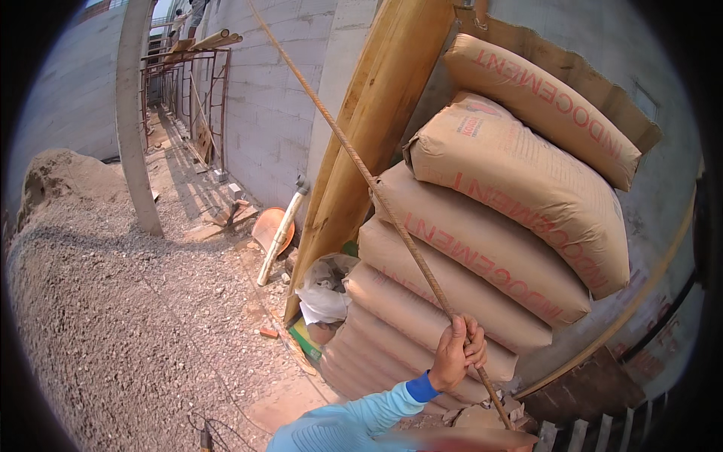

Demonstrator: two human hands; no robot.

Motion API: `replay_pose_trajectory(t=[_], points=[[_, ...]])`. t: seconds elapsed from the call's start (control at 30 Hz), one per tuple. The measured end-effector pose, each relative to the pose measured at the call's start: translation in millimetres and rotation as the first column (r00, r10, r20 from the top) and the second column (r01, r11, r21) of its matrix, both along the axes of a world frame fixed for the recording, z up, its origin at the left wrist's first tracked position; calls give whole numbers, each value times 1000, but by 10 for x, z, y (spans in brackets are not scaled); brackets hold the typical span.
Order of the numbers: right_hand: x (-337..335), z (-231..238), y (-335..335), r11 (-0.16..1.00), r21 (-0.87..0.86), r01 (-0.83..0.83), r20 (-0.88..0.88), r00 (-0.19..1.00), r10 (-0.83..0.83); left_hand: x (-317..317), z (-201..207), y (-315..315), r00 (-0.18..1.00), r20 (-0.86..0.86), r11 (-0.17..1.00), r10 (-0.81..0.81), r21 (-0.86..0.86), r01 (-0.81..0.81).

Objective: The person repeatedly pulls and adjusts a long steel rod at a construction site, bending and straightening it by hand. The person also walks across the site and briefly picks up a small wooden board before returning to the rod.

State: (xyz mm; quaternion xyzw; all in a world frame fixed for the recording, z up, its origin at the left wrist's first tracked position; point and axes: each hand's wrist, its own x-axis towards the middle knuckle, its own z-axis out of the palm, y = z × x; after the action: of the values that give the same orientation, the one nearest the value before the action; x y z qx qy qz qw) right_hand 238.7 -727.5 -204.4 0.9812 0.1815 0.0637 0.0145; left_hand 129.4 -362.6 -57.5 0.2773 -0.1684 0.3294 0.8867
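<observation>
My left hand (458,352), in a light blue sleeve with a dark blue cuff, is wrapped round a rusty steel reinforcing bar (343,139). The thumb lies along the bar and the fingers curl round it. Long and thin, the bar slants from the top edge down past my hand to the lower right. It crosses in front of a tall stack of brown paper cement sacks (520,166) with red print. Whether bar and sacks touch, I cannot tell. A smeared reddish-brown shape (459,440) shows at the bottom edge. My right hand is not visible.
Wooden boards (376,90) lean beside the sacks, near a clear plastic bag (327,290). An orange bowl-like object (273,230) and a pale pipe (280,239) stand by the block wall (263,113). Gravel (135,324) covers the left. Beyond are a post (134,128), scaffolding (224,113) and people.
</observation>
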Motion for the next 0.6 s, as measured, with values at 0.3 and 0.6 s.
replay_pose_trajectory(t=[0.3,0.6], points=[[-36,-609,656,976,214,-52,-96,993,74,-238,-8,91,986,-16,964,165,-209,-165],[-65,-467,148,910,341,-238,79,971,224,-46,-235,-430,995,11,986,-103,-127,104]])
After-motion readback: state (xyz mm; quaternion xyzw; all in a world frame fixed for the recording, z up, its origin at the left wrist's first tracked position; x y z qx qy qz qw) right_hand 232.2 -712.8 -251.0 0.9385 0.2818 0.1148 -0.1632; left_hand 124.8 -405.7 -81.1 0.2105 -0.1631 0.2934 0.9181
